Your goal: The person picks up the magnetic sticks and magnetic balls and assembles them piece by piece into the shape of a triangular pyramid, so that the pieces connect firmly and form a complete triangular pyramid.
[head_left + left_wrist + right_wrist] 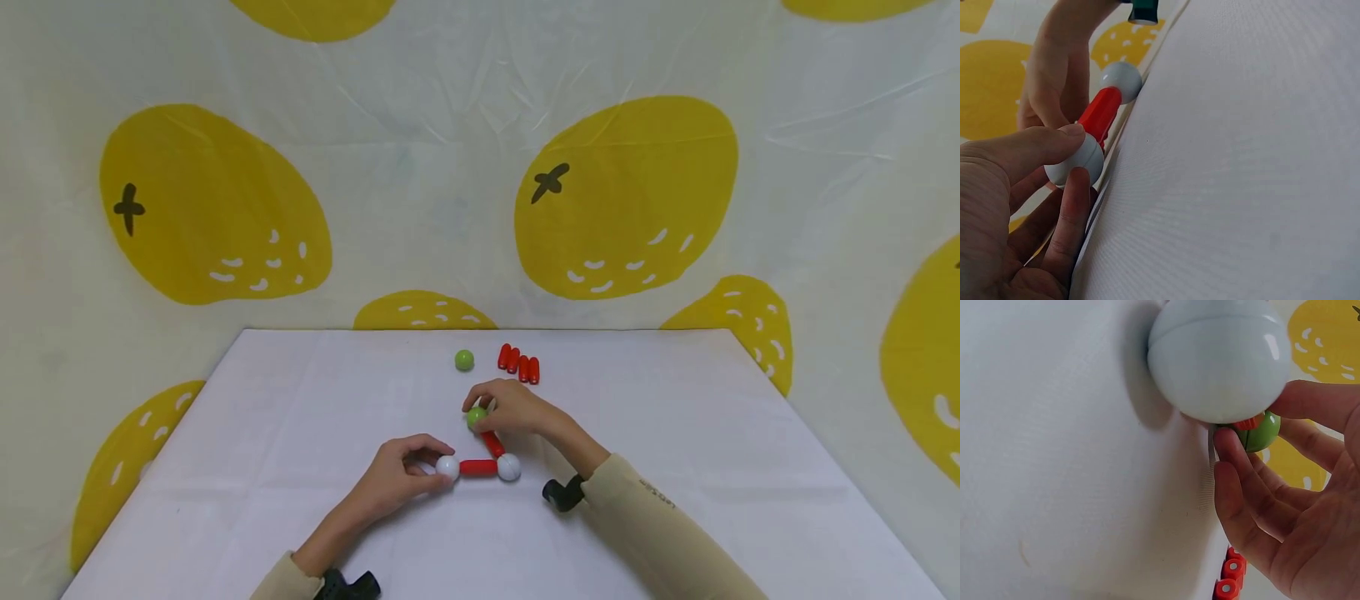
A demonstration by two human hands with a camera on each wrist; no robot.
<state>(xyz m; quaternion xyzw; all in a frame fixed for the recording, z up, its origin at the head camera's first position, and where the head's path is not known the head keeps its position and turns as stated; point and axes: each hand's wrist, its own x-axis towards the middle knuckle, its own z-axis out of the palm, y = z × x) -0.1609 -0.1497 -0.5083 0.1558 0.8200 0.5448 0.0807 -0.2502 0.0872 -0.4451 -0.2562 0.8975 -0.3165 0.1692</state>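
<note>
While left hand (397,477) pinches left white ball (447,468), right hand (516,408) has near green ball (476,418) in curled fingers; red rod (478,467) links left white ball to right white ball (508,467); second rod (492,443) runs from there toward near green ball, far end hidden by right hand, can't tell if seated; right white ball blocks most of it in right wrist view; far green ball (464,360), four rods (513,361) beyond; sleeves (660,529) cut off.

Left hand (397,477) pinching, right hand (513,407) pinching, forearms (335,528) angled inward
</note>
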